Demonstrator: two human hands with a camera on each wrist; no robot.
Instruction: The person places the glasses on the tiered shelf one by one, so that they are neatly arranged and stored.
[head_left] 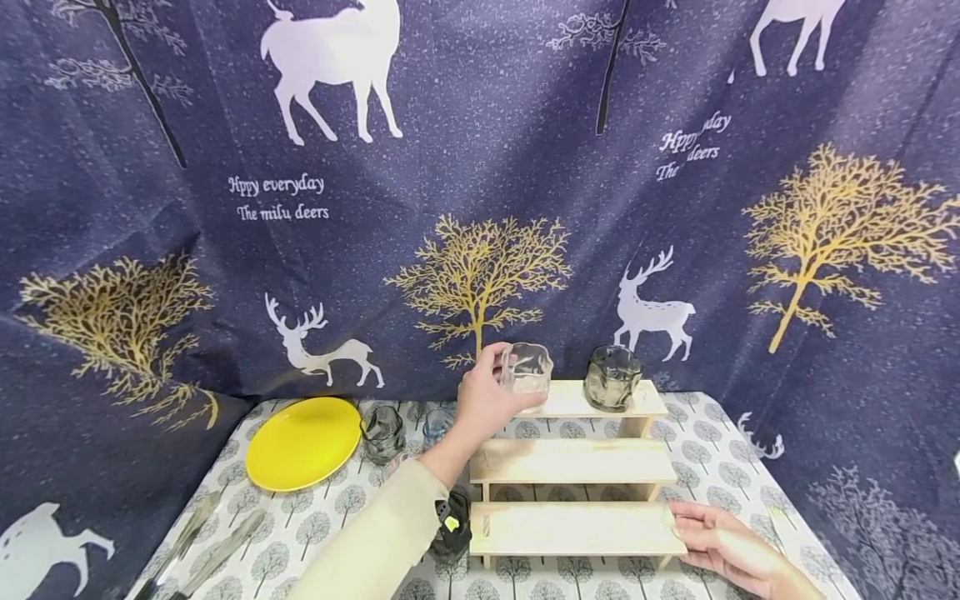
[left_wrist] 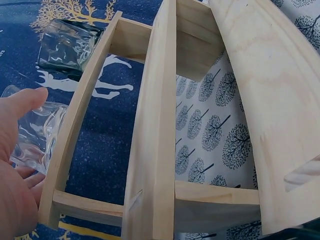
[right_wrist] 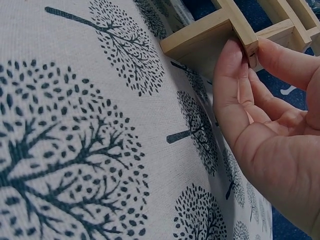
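A three-tier wooden stand [head_left: 573,527] rises in steps on the cloth-covered table. My left hand [head_left: 482,398] grips a clear wavy glass [head_left: 529,372] at the left end of the top tier. In the left wrist view the thumb and fingers curve round this glass [left_wrist: 42,132], right beside the tier's edge. A smoky grey glass [head_left: 612,380] stands on the same tier, toward its right end. Low on the right, my right hand [head_left: 716,542] pinches the end of the bottom tier between thumb and fingers, as the right wrist view shows on the wood [right_wrist: 200,34].
Left of the stand lie a yellow plate [head_left: 303,446], a dark grey glass [head_left: 383,436] and a blue glass [head_left: 437,425], partly behind my left arm. A black object [head_left: 450,529] sits against the stand's lower left. Long metal utensils [head_left: 225,550] lie at the front left.
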